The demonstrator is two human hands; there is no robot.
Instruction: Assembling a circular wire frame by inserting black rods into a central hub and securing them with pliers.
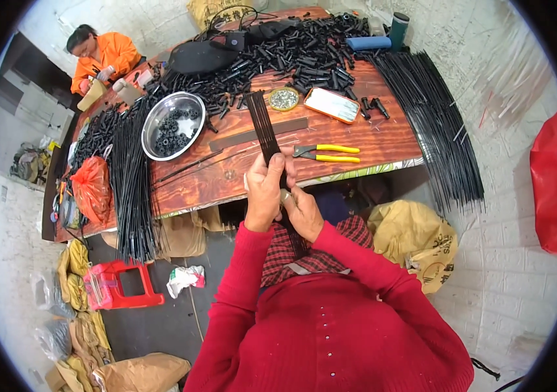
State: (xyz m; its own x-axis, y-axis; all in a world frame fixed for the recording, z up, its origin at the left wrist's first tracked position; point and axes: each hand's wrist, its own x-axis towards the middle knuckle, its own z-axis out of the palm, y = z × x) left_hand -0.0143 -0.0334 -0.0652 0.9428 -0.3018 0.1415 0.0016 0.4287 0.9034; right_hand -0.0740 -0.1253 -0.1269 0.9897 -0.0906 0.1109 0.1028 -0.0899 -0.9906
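My left hand [264,191] is closed around a bundle of thin black rods [262,124] that slants over the table's near edge. Lower on the same bundle, my right hand [302,213] grips it with curled fingers. The rods' lower ends reach down over my checked apron [355,233]. Something pale shows at the right thumb, too small to make out. A pair of pliers with yellow handles [336,153] lies on the table just right of my hands, apart from them.
The wooden table [193,193] bears a steel bowl [150,145] of black parts, a round tin [283,98], a white tray [332,105], and a heap of black tubes [304,55]. Black rods [432,117] hang off the right end. A person in orange [116,52] works at far left.
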